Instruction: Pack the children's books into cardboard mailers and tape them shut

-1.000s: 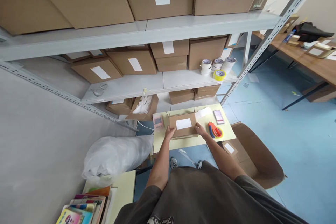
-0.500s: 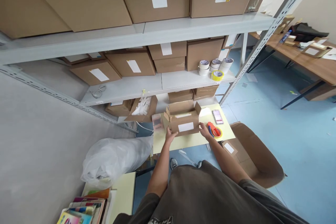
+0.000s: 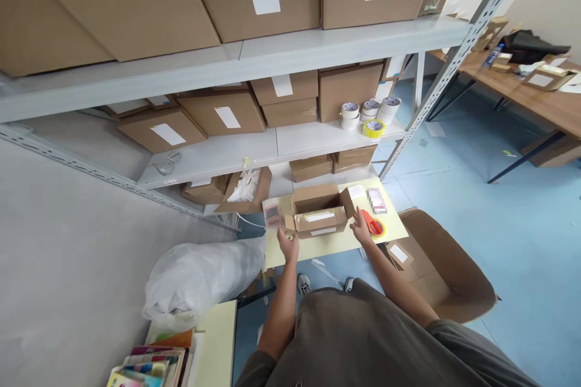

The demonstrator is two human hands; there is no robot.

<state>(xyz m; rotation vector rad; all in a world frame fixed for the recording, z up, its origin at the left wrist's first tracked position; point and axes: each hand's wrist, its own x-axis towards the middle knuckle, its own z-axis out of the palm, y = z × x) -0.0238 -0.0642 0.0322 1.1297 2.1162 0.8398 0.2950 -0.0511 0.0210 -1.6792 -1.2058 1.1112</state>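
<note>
A small cardboard box [image 3: 323, 231] with white labels sits on the pale yellow table [image 3: 313, 249], its top uncovered and its side flaps standing outward. Just off its left end is my left hand [image 3: 289, 246], slightly blurred, thumb and fingers apart near the left flap. My right hand [image 3: 361, 231] is by the right flap, fingers extended and holding nothing; whether it touches the flap I cannot tell. Beyond that hand lies a red tape dispenser [image 3: 373, 225] with a roll of yellowish tape.
A metal shelf [image 3: 254, 154] with cartons and tape rolls [image 3: 349, 116] rises behind the table. An open carton [image 3: 454, 272] stands on the floor at right. At left are a white plastic bag [image 3: 195, 281] and a stack of books [image 3: 147, 366].
The box has tipped back so its top opening faces up more, and its front flap has dropped. Both hands have come off its lower corners and moved outward to its ends.
</note>
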